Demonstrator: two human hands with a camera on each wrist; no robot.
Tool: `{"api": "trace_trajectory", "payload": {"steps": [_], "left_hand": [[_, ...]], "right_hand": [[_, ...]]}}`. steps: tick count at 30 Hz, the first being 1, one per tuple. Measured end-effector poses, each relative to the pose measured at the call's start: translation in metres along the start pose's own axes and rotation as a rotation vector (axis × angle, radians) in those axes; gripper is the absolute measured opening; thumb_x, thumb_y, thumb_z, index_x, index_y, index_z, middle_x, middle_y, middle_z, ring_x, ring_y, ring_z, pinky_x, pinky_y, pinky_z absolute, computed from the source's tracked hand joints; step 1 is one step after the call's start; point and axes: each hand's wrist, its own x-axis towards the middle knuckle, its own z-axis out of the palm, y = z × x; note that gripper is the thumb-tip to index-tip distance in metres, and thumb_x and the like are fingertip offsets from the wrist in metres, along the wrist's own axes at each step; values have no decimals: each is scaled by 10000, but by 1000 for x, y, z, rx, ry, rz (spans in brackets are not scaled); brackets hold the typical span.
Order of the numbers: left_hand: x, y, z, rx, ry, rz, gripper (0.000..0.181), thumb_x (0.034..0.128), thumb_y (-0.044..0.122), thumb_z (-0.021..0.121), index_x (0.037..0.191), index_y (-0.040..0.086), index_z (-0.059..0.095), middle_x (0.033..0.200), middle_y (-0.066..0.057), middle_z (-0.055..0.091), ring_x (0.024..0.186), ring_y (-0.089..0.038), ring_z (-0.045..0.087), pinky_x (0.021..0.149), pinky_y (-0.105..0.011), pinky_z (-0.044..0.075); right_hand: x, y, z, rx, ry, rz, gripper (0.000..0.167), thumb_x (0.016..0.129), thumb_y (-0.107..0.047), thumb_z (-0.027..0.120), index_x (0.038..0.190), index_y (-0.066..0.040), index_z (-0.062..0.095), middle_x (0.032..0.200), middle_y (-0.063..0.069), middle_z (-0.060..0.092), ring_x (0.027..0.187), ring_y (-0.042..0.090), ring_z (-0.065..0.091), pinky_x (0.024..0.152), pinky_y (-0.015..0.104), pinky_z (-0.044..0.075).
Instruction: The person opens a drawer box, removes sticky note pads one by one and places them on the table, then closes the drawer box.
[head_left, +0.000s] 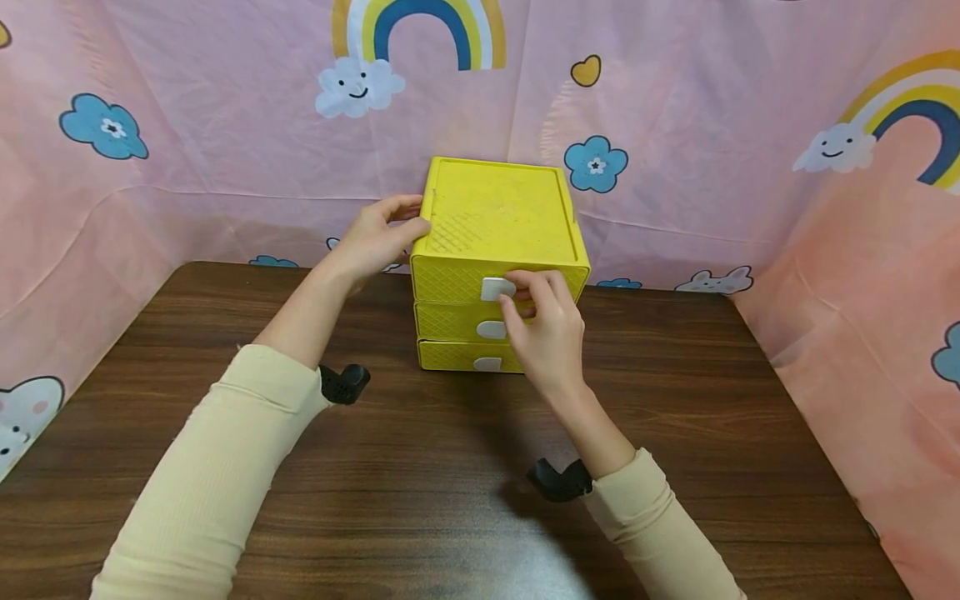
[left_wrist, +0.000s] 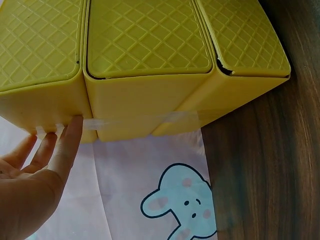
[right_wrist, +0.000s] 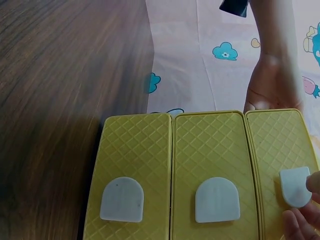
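A yellow three-drawer box stands on the table, every drawer closed. My left hand lies at its upper left side, thumb at the top edge; in the left wrist view the left hand touches the side wall with extended fingers. My right hand pinches the white handle of the top drawer between thumb and fingers. In the right wrist view that top handle is partly covered by the fingertips of the right hand. The middle handle and bottom handle are untouched.
The dark wooden tabletop extends around the box. A pink patterned cloth hangs behind it and along both sides. Clear tape runs across the box's side wall. Black pieces sit at both wrists.
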Motion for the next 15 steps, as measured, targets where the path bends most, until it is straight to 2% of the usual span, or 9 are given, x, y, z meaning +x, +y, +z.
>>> {"api": "trace_trajectory", "payload": {"steps": [5,10,15], "left_hand": [[1,0,0,-1,-2,7,565,924,248,492,1440,115,306,1420,-78,376,1181,-206,470,859,-340,512],[2,-1,-1,17,-3,6,564,923,250,495,1439,121,309,1414,-80,380,1143,-207,500,811,-302,525],[2,-2,-1,49,-1,9,555,928,255,488,1440,133,311,1416,-78,379,1119,-215,517,804,-320,520]], "right_hand": [[1,-1,1,-27,9,0,159,813,-69,664,972,-61,660,879,80,566,789,150,612,620,211,514],[2,-1,3,-45,9,-5,131,818,-75,660,948,-67,651,872,72,566,792,149,615,596,231,504],[4,0,5,-73,3,-20,99,823,-98,665,913,-73,630,859,69,552,781,150,616,593,270,513]]}}
